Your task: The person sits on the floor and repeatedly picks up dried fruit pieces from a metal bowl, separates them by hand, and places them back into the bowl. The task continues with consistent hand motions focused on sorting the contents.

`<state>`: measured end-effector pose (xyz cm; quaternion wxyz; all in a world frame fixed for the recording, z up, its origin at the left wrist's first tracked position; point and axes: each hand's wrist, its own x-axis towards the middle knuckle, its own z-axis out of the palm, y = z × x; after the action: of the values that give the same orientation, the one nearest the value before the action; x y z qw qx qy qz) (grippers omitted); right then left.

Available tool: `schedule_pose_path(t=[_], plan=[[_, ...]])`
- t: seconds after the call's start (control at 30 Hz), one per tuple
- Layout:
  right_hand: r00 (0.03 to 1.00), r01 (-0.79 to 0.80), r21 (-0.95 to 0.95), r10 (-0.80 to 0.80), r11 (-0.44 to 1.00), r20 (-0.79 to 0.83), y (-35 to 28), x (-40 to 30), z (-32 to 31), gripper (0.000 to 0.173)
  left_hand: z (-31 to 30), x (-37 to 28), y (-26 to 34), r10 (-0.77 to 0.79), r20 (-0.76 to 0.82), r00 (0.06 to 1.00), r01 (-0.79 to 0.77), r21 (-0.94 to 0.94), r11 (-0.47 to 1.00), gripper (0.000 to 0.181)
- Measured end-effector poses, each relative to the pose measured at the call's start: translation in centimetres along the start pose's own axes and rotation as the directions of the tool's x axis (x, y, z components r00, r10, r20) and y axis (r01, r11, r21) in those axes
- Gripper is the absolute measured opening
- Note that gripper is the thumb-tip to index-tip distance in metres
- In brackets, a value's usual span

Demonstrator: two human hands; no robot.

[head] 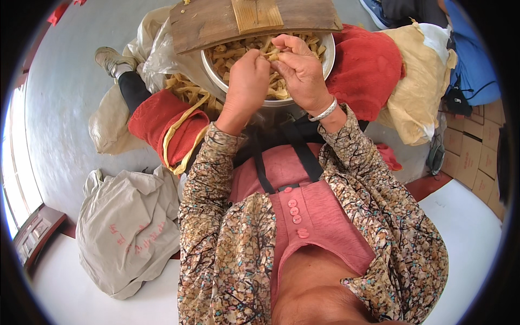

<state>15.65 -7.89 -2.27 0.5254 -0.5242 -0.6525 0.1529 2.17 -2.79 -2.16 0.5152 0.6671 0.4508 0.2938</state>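
Observation:
My left hand [250, 79] and my right hand [298, 71] meet above a round metal basin [329, 53], fingertips almost touching. Between them they pinch a small pale yellow piece [274, 56], perhaps a dried strip; its exact kind is hard to tell. Many dried, yellowish strips [280, 91] fill the basin below. Across the basin's far side lies a wooden board [207, 24] with a lighter wood block [258, 16] on it. Red cloths [361, 69] cover both my knees, and a yellow band [174, 138] loops over the left one.
More dried strips [185, 91] lie in a clear plastic bag [156, 61] left of the basin. A grey-beige sack [130, 227] with writing sits at lower left, a tan sack [414, 81] at right. Cardboard boxes [471, 154] stand beyond. Part of another person [475, 61] shows at upper right.

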Motion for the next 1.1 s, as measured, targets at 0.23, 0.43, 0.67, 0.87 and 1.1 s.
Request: schedule_pose_path(t=[0.23,0.43,0.67,0.87,1.1], plan=[[0.877,-0.335,0.775,0.479,0.536,0.047,0.4,-0.3,0.8,0.011,-3.0,-3.9,-1.3,-0.217,0.352,0.91,0.393,-0.568,0.723,0.021],[0.886,-0.373,0.63,0.462,0.681,0.024,1.3,0.4,-3.0,0.018,-4.0,-4.6,-1.3,0.392,-0.041,0.919,-0.325,0.485,0.812,0.009],[0.797,-0.163,-0.221,0.26,0.962,0.545,-0.2,1.7,-4.8,0.023,-2.9,-3.4,0.7,0.465,0.057,0.884,-0.431,0.487,0.76,0.009],[0.781,0.108,-0.194,0.037,0.975,0.623,-0.5,0.7,-6.9,0.025,-5.1,-3.4,0.8,0.156,0.311,0.938,-0.207,0.137,0.969,0.014],[0.789,-0.415,0.077,0.316,0.907,0.527,-0.8,4.4,-5.9,0.027,-4.1,-1.1,1.6,0.272,0.219,0.937,-0.307,0.146,0.94,0.015]])
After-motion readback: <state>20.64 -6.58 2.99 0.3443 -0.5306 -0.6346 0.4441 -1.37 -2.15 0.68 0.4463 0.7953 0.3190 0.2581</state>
